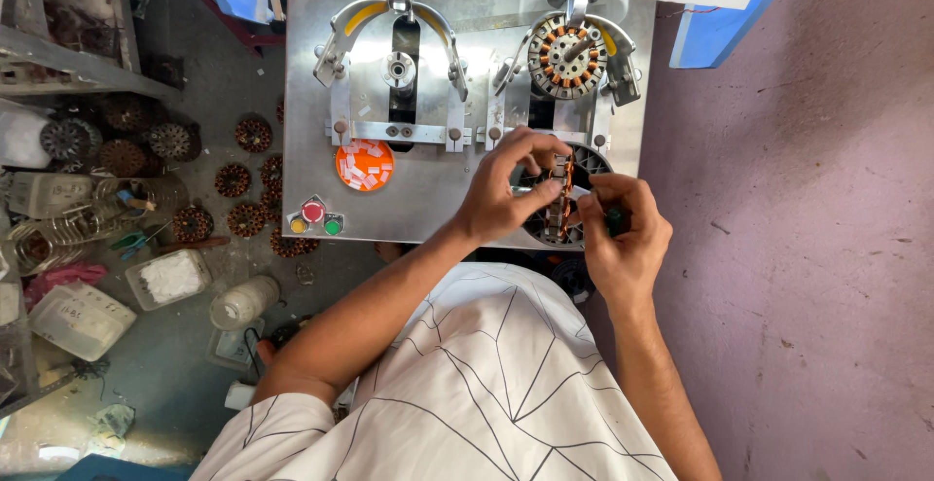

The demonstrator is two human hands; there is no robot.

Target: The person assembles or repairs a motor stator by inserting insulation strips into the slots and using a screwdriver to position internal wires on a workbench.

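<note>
Left hand: the left hand (pixel 506 184), at the centre of the frame, is curled closed, its fingers pinched on the round steel stator core with orange slot liners (pixel 561 199), which is held on edge.
Right hand: the right hand (pixel 623 233), just right of centre, is closed in a loose fist around a small dark green tool (pixel 615 220); its tip is brought up to the right side of the held core.
Held core: it is kept between the two hands, above a black ribbed round holder (pixel 590 165) at the lower right of the shiny metal machine plate (pixel 428 194).
Machine plate: a second wound stator with copper coils (pixel 566 58) is seen clamped at upper right; the clamp at upper centre (pixel 399 68) is seen with no core in it.
Orange dish: a round orange dish of small white slips (pixel 365 165) is set on the plate, left of the hands.
Buttons: red, yellow and green buttons (pixel 313 216) are found at the plate's lower left corner.
Floor at left: loose brown stator cores (pixel 243 184) and plastic jars (pixel 170 277) are scattered there.
</note>
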